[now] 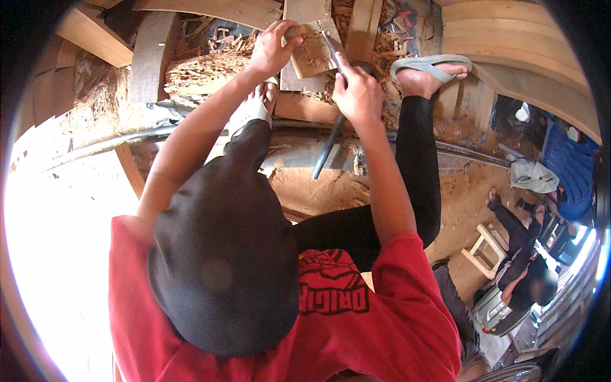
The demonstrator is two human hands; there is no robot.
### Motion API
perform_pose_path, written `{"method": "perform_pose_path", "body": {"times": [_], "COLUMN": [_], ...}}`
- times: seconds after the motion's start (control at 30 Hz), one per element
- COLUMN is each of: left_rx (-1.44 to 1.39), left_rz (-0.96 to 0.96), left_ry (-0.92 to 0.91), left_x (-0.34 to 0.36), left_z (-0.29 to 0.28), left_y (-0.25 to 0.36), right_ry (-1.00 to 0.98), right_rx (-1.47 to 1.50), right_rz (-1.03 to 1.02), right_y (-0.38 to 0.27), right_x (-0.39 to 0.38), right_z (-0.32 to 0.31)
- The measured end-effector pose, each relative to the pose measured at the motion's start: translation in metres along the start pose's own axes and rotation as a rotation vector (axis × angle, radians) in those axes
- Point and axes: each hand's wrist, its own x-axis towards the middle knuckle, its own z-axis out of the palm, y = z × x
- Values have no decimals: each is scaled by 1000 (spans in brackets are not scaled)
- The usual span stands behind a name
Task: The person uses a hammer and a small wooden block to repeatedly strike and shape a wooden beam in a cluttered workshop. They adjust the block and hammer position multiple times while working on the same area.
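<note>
A pale wooden block [313, 58] with a carved face lies on boards at the top middle. My left hand [273, 49] grips its left side, thumb over the face and fingers along the upper edge. My right hand [360, 95] is closed around a thin, dark chisel-like tool [331, 49], its tip touching the block's upper right part. Behind my right hand and wrist lies what looks like a hammer, its dark bluish handle [326, 155] pointing down and left; the hand partly hides its head.
Wood chips [210, 73] and planks [153, 57] surround the block. My sandalled foot [433, 69] rests at its right. A long pipe [114, 145] crosses below the boards. Further right are a wooden stool [485, 249], a blue plastic chair [568, 169] and another person [525, 274].
</note>
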Motion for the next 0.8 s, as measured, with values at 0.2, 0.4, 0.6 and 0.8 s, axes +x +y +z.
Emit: {"method": "perform_pose_path", "body": {"times": [0.2, 0.4, 0.6, 0.8], "left_rx": [-26, -44, -85, -52], "left_rz": [32, 80, 47, 101], "left_ry": [-36, -267, -391, -435], "left_x": [8, 46, 63, 81], "left_z": [-5, -17, -13, -8], "left_y": [0, -12, -16, -22], "right_ry": [-255, -22, -36, -97], "right_rx": [607, 149, -173, -289], "right_rz": [255, -64, -36, -228], "right_y": [29, 14, -1, 26], "right_x": [24, -5, 4, 29], "right_z": [-10, -16, -29, -61]}}
